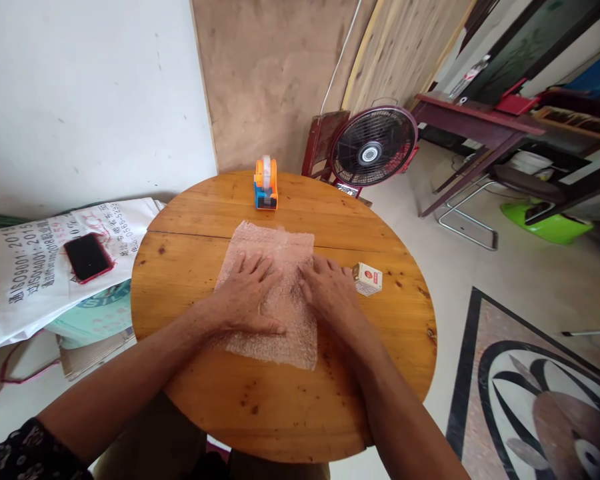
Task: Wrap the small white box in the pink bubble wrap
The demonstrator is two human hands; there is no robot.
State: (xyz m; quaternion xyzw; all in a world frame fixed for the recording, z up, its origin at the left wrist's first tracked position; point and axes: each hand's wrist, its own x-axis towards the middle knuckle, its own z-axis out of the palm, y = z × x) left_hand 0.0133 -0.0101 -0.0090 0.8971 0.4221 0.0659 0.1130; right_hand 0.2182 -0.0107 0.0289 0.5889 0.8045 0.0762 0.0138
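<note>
A sheet of clear bubble wrap [290, 333] lies flat on the round wooden table [260, 407]. My left hand [247, 293] rests on its left half with the fingers spread. At the sheet's right edge lies my right hand [333, 287], fingers stretched forward, partly on the wrap and partly on the wood. Just beyond the right fingertips is a small white box [367, 279] with a red label. An orange and blue tape dispenser [266, 183] with a roll of tape stands near the table's far edge.
Left of the table, a phone [89, 257] with a red edge lies on white printed sacks [35, 260]. Behind the table stand a fan [373, 150] and a wooden chair [325, 143]. Further right are a dark red table [480, 127] and a green basin [547, 223].
</note>
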